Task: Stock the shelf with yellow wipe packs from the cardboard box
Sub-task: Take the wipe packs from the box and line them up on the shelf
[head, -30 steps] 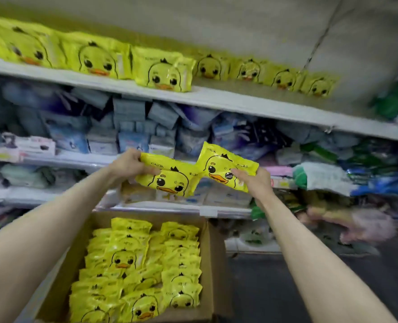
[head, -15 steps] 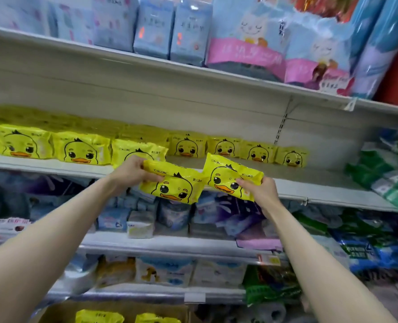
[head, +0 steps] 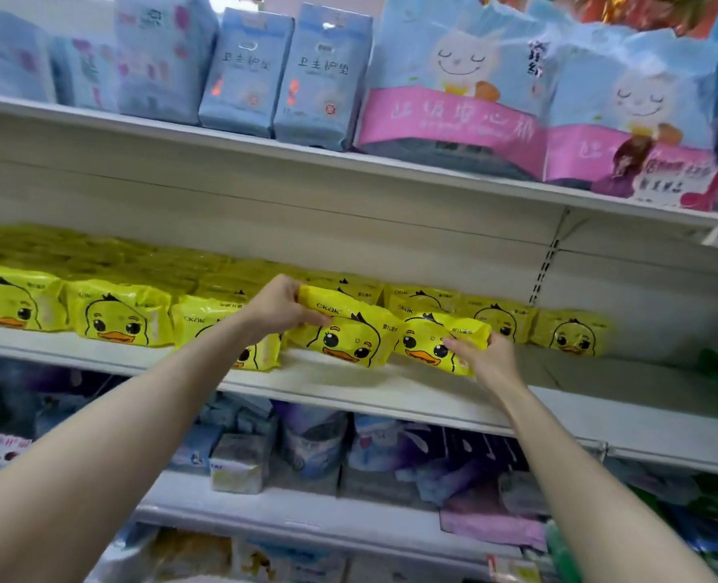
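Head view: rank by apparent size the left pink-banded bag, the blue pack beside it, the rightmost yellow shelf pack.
Largest: left pink-banded bag.
Then blue pack.
Smallest: rightmost yellow pack, though it sits farther back.

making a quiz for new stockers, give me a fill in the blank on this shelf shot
The left hand grips a wipe pack coloured ____.
The right hand grips a second pack printed with a cartoon ____.
The tall packs on the upper shelf are pale ____.
Missing words: yellow; duck; blue.
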`<state>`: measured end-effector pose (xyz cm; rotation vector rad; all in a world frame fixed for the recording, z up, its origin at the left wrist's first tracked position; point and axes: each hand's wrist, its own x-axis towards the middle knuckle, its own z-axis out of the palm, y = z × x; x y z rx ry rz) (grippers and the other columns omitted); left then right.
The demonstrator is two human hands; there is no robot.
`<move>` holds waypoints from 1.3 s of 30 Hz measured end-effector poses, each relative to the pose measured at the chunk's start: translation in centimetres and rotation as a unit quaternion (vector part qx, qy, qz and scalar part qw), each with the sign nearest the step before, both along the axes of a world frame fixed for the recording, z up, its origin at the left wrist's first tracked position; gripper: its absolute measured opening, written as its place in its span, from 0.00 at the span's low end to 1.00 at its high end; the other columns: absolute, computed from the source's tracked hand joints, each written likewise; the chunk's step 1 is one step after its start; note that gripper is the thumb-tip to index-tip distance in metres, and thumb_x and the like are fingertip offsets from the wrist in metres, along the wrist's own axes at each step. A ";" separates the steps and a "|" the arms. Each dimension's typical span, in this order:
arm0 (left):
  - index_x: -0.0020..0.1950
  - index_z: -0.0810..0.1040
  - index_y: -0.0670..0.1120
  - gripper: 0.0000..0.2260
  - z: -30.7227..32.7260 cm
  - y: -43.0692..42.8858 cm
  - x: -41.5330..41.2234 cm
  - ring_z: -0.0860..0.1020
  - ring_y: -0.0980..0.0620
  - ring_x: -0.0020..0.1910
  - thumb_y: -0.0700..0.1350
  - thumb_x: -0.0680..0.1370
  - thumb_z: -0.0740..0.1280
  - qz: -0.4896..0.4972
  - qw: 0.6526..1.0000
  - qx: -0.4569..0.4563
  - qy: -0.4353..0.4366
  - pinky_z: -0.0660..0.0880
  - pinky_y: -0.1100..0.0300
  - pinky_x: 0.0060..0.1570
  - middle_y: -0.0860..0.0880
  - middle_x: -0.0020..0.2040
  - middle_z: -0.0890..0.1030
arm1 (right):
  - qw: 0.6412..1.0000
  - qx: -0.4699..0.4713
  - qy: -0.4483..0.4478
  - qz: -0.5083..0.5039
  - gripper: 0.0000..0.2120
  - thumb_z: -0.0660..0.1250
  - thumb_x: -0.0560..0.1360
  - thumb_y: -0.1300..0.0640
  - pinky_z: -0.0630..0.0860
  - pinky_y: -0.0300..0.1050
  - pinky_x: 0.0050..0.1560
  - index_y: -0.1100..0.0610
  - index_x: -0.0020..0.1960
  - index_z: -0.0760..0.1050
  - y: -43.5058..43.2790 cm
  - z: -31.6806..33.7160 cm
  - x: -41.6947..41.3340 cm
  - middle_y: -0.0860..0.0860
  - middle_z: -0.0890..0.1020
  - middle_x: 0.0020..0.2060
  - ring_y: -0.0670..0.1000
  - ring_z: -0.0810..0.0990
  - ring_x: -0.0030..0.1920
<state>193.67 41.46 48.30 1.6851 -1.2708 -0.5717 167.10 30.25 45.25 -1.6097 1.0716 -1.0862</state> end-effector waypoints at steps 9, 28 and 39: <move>0.47 0.78 0.39 0.16 0.7 -6.6 2.8 0.76 0.51 0.34 0.45 0.67 0.78 0.066 0.997 0.023 -0.037 0.74 0.62 0.35 0.46 0.38 0.79 | 0.996 0.043 0.043 -0.064 0.27 0.76 0.67 0.50 0.67 0.41 0.37 0.68 0.54 0.73 -7.0 -1.6 1.0 0.55 0.78 0.39 0.52 0.73 0.38; 0.60 0.76 0.39 0.20 -1.3 -13.4 4.8 0.73 0.43 0.61 0.37 0.70 0.73 0.103 0.965 0.064 -0.230 0.70 0.57 0.56 0.41 0.63 0.74 | 0.995 0.075 0.022 -0.066 0.18 0.74 0.71 0.59 0.65 0.41 0.47 0.61 0.57 0.72 -7.4 -1.6 1.5 0.52 0.77 0.47 0.52 0.72 0.47; 0.61 0.75 0.39 0.22 -1.0 -12.5 7.7 0.77 0.43 0.54 0.36 0.68 0.75 0.064 0.978 0.079 -0.180 0.73 0.56 0.49 0.40 0.56 0.79 | 0.995 0.079 0.053 0.037 0.23 0.73 0.71 0.57 0.71 0.36 0.41 0.58 0.62 0.69 -5.3 -2.3 7.4 0.52 0.75 0.49 0.49 0.76 0.41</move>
